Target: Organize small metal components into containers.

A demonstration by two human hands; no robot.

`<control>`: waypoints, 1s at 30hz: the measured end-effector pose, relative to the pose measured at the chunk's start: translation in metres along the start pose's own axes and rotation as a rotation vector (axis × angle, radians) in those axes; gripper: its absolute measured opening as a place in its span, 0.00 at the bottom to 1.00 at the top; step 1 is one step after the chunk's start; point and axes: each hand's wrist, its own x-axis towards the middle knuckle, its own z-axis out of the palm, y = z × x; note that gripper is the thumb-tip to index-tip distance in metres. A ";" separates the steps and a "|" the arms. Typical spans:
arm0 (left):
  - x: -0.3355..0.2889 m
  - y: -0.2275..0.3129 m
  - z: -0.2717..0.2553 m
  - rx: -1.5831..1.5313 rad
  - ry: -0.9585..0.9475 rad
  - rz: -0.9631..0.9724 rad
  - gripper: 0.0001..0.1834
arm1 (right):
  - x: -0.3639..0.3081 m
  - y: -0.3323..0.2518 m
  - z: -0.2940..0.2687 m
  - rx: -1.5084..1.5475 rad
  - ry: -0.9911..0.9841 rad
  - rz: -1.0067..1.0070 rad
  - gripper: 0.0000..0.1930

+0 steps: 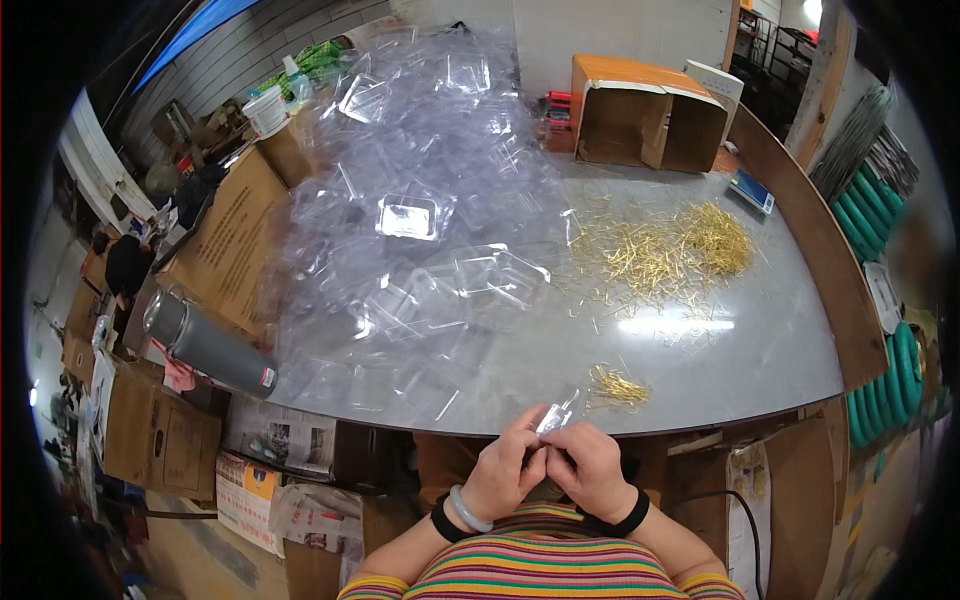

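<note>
My left hand (508, 466) and my right hand (592, 466) meet at the table's near edge, both closed. Between them they pinch a small clear plastic package (556, 414), its shiny end pointing away from me. My fingers cover its lower part, and whether a wire piece is in them cannot be made out. Just beyond my right hand lies a small heap of thin gold wire pieces (618, 388). Farther back on the right spreads a larger heap of the same gold wire pieces (712, 242). A big mound of clear plastic packages (430, 160) covers the table's left and far side.
Along the left edge a grey bottle (210, 345) leans by a cardboard flap (228, 240). At the back stand an orange open box (640, 110) and a white tub (266, 110). A small blue box (750, 192) lies near the raised wooden border (820, 250) on the right.
</note>
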 end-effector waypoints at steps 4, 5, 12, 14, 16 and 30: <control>-0.001 0.000 -0.001 0.052 -0.048 -0.013 0.10 | -0.005 0.000 0.001 -0.015 -0.040 0.028 0.11; -0.001 0.002 0.001 0.042 0.013 0.021 0.09 | -0.006 -0.003 0.000 -0.047 -0.022 -0.006 0.11; 0.010 -0.027 -0.032 -0.412 0.499 -0.324 0.05 | 0.003 0.004 -0.014 -0.275 0.174 -0.141 0.12; 0.009 -0.020 -0.032 -0.446 0.467 -0.267 0.05 | 0.009 0.018 -0.012 -0.289 0.146 -0.091 0.15; 0.010 -0.013 -0.027 -0.488 0.427 -0.208 0.05 | 0.026 0.026 -0.012 -0.304 0.026 0.070 0.25; -0.030 -0.031 0.009 -1.109 -0.396 -1.174 0.07 | -0.003 0.066 -0.060 -0.503 -0.240 0.129 0.23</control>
